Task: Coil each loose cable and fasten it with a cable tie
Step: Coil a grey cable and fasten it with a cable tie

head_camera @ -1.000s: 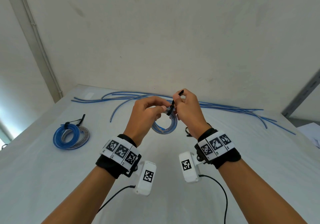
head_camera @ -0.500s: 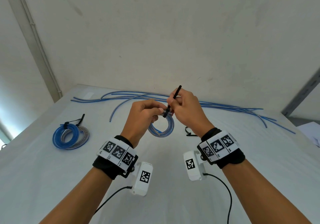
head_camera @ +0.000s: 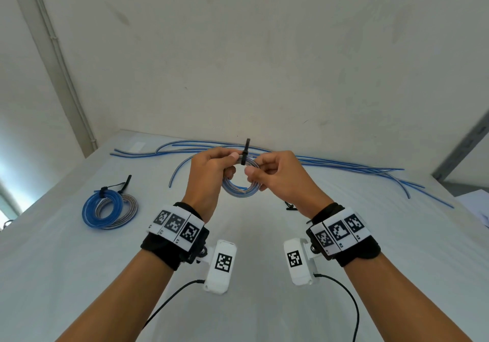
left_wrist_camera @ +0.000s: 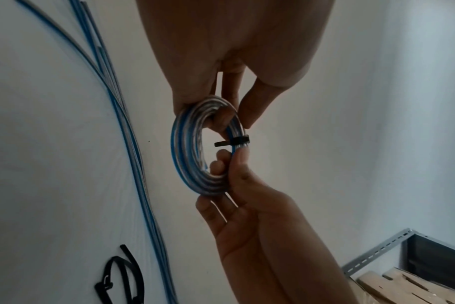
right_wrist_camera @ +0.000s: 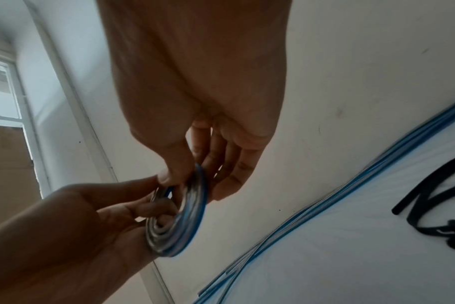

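Black cable tie (head_camera: 245, 153) wraps coiled cable (head_camera: 239, 189), pinched by L hand (head_camera: 209, 175) & R hand (head_camera: 280, 176).

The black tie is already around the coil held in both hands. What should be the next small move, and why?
Probably set the coil down on the table, next to the two tied coils. The black tie looks closed around the bundle, its free end sticking out, while both the left hand and the right hand pinch the coil. Loose cables wait at the wall.
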